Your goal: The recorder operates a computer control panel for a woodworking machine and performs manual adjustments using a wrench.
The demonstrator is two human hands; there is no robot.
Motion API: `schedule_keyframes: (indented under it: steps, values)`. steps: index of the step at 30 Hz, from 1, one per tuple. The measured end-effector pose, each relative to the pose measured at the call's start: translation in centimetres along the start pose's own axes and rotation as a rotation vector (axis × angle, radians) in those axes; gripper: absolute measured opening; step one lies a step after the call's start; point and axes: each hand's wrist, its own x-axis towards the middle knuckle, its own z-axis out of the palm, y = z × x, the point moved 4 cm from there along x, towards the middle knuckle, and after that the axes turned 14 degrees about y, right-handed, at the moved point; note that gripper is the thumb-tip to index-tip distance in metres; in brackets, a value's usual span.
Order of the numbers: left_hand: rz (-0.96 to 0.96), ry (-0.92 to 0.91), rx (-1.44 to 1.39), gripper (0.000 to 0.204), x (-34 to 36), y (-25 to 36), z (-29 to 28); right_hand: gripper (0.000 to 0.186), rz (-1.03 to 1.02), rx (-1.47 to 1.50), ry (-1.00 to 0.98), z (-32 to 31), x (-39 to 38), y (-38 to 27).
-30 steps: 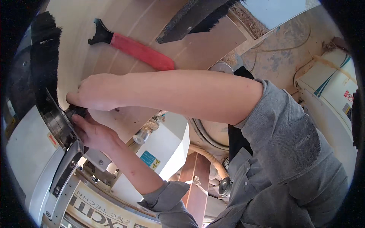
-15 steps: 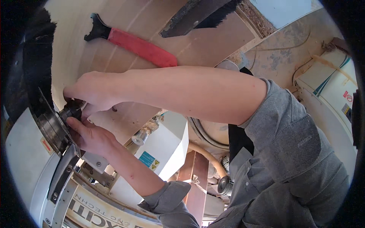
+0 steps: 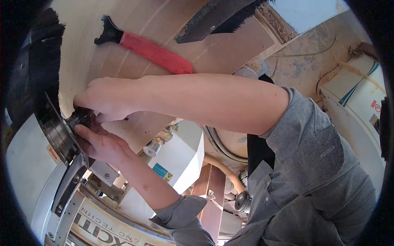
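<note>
Both hands are closed around a dark, ridged, cylindrical metal tool holder [image 3: 79, 118] at the left, close against a round black metal flange [image 3: 55, 133] on the machine. My right hand [image 3: 107, 98] grips it from above, its fingertips mostly hidden behind the hand. My left hand [image 3: 101, 143] holds it from below, with the thumb laid along its near side. Whether the tool holder is seated in the flange or apart from it cannot be made out. On the wooden panel beyond my right forearm lies a hook spanner [image 3: 154, 53] with a red handle and black jaw.
A wooden panel [image 3: 86, 61] spreads behind my hands. Black brush strips [image 3: 46, 45] hang at the left, and a dark bar with bristles [image 3: 205, 20] crosses the top. Below are a white machine housing [image 3: 184, 143], a metal fitting [image 3: 152, 147] and a ribbed hose [image 3: 225, 170].
The whole view has shifted slightly, so everything at the left sits a little further right. Both hands keep their hold on the tool holder.
</note>
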Motion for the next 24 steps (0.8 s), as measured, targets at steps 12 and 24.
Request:
schedule_keyframes:
  steps: [12,24]
  values:
    - [-0.034,0.004,-0.098,0.041,-0.37,0.09,0.48,0.023,-0.007,-0.092,0.045,0.00,-0.25,0.30]
    - [0.048,0.067,0.092,0.038,-0.06,0.07,-0.15,0.021,-0.030,-0.119,0.035,0.53,-0.02,0.59]
